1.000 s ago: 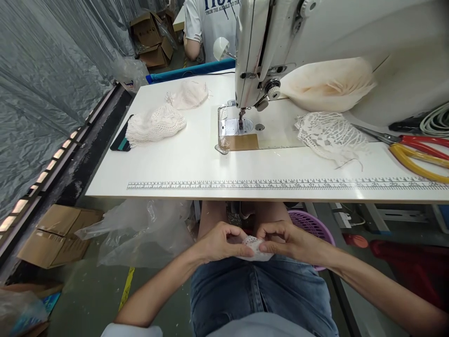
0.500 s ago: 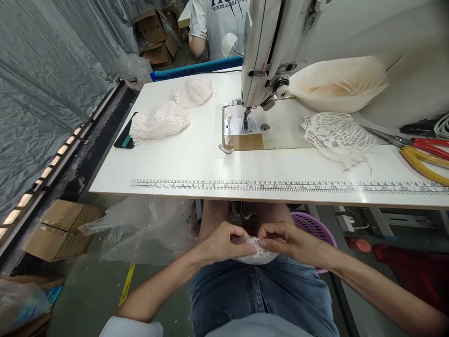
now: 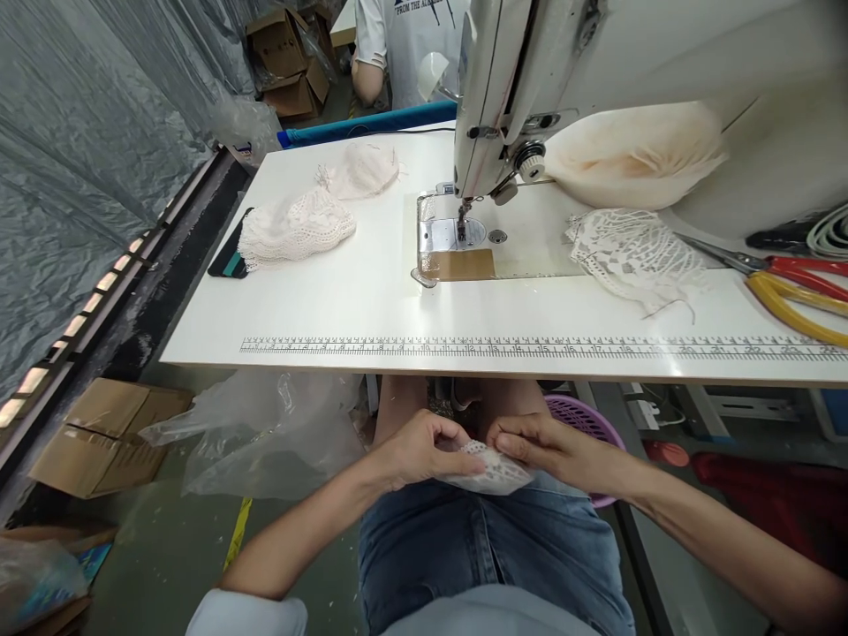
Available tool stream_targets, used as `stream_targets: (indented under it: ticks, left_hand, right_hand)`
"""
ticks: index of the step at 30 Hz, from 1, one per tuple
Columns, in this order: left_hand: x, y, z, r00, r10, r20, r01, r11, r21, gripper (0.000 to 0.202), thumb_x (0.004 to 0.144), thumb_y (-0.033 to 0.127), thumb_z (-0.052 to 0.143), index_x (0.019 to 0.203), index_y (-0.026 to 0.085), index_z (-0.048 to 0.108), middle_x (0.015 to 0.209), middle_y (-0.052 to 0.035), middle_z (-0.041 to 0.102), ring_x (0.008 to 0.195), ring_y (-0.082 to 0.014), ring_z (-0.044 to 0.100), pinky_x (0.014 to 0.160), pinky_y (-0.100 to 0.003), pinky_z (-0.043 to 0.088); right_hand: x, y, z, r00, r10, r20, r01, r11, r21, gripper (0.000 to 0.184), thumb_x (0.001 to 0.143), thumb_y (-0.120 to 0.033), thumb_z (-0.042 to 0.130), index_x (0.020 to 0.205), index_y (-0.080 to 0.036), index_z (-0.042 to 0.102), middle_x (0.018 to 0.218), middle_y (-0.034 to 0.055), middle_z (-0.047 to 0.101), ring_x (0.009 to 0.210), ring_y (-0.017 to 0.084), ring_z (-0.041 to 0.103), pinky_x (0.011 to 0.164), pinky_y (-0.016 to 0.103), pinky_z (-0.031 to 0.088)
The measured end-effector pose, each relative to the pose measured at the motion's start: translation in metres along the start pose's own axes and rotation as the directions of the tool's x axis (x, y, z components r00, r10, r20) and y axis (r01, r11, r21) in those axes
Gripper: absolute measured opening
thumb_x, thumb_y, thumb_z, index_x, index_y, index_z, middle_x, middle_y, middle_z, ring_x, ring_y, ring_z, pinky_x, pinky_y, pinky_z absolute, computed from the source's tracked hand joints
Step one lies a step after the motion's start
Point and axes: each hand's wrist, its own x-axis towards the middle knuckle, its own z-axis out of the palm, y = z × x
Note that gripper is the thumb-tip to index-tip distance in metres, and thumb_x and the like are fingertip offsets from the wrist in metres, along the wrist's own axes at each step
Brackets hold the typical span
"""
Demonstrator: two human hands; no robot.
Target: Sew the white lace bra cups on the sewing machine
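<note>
More of a white lace piece [image 3: 494, 479] shows between a worker's hands than half a second ago; its sheer end now reaches further under the right hand [image 3: 547, 449], whose fingers have drawn in. The right grip pinches the lace's upper edge, thumb and fingertips together. The left hand [image 3: 420, 455] has its grip pressed around the opposite end, thumb on top. The piece is held over denim shorts [image 3: 483, 556], on the near side of the sewing machine's needle [image 3: 462, 221] and lower than it, off the worktop [image 3: 371, 309]. Left of the needle lie a cream lace bundle [image 3: 298, 231] and, behind that, a pale gathered piece [image 3: 363, 172]. Right of the needle are a loose lace scrap [image 3: 629, 252], scissors [image 3: 791, 264] with red and yellow handles, and a puffed cream bundle [image 3: 629, 185]. A purple basket [image 3: 586, 420] stands below, right of the needle. Beyond the needle, a co-worker [image 3: 420, 57] in a white printed shirt.
</note>
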Motion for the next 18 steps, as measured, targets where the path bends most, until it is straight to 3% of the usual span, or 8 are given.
stream_targets:
  ticks: [5,11,18]
  left_hand:
    - [0.001,-0.001,-0.003,1.000,-0.008,0.011,0.008,1.000,-0.006,0.038,0.061,0.044,0.075,0.057,0.012,0.055,0.055,0.0047,0.042,0.055,-0.0067,0.033,0.051,-0.021,0.023]
    - [0.004,0.001,0.000,1.000,-0.030,0.000,0.030,0.999,0.012,0.038,0.060,0.042,0.076,0.054,0.012,0.052,0.052,0.0067,0.035,0.053,-0.0055,0.028,0.050,-0.021,0.021]
    - [0.001,0.000,-0.010,0.985,-0.028,0.171,0.024,0.999,0.024,0.032,0.061,0.039,0.077,0.072,0.013,0.064,0.062,0.0039,0.047,0.058,-0.0072,0.038,0.055,-0.021,0.029]
  right_hand:
    - [0.000,0.004,0.000,0.999,-0.011,0.039,0.013,0.999,-0.041,0.043,0.094,-0.053,0.029,0.076,-0.019,0.048,0.068,-0.0026,0.039,0.064,0.013,0.037,0.059,0.027,0.031]
    - [0.004,-0.002,0.004,0.999,-0.030,0.025,0.032,0.993,-0.109,0.035,0.093,-0.049,0.037,0.075,-0.019,0.042,0.066,-0.0048,0.034,0.057,0.010,0.032,0.052,0.024,0.026]
    - [0.001,-0.004,0.000,1.000,-0.015,0.021,0.018,0.985,-0.173,0.035,0.092,-0.049,0.038,0.075,-0.020,0.046,0.062,-0.0051,0.034,0.056,0.010,0.031,0.050,0.024,0.024]
